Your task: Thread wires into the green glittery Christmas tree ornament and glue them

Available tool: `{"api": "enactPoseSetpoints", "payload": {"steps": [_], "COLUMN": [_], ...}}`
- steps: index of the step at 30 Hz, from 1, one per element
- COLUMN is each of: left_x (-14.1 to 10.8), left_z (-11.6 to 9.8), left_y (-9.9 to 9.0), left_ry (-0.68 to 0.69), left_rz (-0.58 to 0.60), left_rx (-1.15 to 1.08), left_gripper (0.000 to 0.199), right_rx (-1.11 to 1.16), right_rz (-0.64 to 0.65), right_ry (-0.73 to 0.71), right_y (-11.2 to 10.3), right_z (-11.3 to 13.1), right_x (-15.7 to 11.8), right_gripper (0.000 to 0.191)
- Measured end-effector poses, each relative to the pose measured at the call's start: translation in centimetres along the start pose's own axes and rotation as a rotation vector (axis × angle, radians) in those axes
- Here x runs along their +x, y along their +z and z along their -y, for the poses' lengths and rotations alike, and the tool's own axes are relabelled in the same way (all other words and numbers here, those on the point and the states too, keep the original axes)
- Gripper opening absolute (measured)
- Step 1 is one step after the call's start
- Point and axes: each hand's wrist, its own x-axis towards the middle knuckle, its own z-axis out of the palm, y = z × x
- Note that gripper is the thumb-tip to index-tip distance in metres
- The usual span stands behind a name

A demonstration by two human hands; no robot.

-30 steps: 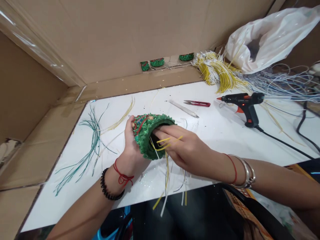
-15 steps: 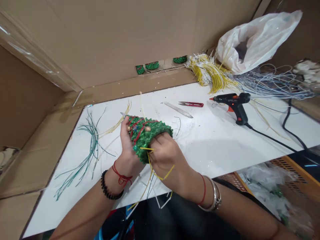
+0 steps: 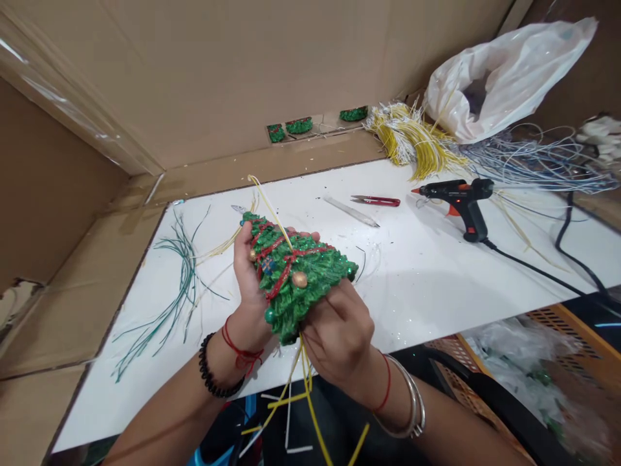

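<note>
A green Christmas tree ornament (image 3: 310,272) with red garlands and small coloured baubles lies tilted over the table, its tip to the upper left. My left hand (image 3: 250,278) is wrapped round its tip and far side, some fingertips showing behind it. At the open base, my right hand (image 3: 342,327) is curled with its fingers reaching inside, so what they grip is hidden. One pale yellow wire (image 3: 269,207) pokes out of the tree's front. Several yellow and white wires (image 3: 306,382) dangle from the base beside my right hand.
On the white board (image 3: 388,278) lie red thread snips (image 3: 376,201), a clear stick (image 3: 352,212), a black glue gun (image 3: 460,197) with its cord, and green wires (image 3: 184,272). Yellow wire bundles (image 3: 412,142) and a white plastic bag (image 3: 504,77) stand behind. An orange crate (image 3: 557,323) sits at lower right.
The tree has turned so more of its decorated front faces up, and its base has swung lower. The protruding wire stands out further. My right hand has moved slightly down, and the wires hang lower.
</note>
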Motion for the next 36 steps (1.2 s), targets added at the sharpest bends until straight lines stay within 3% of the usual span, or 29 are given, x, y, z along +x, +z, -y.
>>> {"api": "enactPoseSetpoints", "payload": {"steps": [3,7,18,23,30,33,36], "left_x": [-0.4,-0.6,0.1,0.6,1.1,1.0,0.8], "left_z": [0.1,0.6,0.6,0.4,-0.4,-0.8,-1.0], "left_y": [0.3,0.4,-0.4,-1.1,-1.9,-1.7,-1.5], "left_ry": [-0.081,-0.117,-0.121,-0.118,-0.057,-0.089,-0.095], "left_rz": [-0.110,-0.081,-0.077,-0.053,-0.001,-0.002,0.017], "left_rx": [-0.195,-0.224,-0.331,-0.339,-0.362,-0.352,-0.352], "left_gripper": [0.045,0.043,0.049,0.049,0.045,0.047,0.047], "right_rx": [0.030,-0.003,0.055,0.178,0.220,0.245,0.241], "right_rz": [-0.046,-0.020,0.114,0.299,0.729,0.837,0.937], "right_ry": [-0.027,-0.031,0.223,0.592,1.007,1.129,1.162], "right_y": [0.0,-0.4,-2.0,-4.3,-7.1,-7.9,-8.6], "right_z": [-0.4,-0.6,0.9,1.6,1.2,0.9,0.6], "right_x": [-0.6,-0.8,0.3,0.8,0.1,-0.2,-0.7], "right_gripper": [0.041,0.035,0.019,0.020,0.025,0.026,0.024]}}
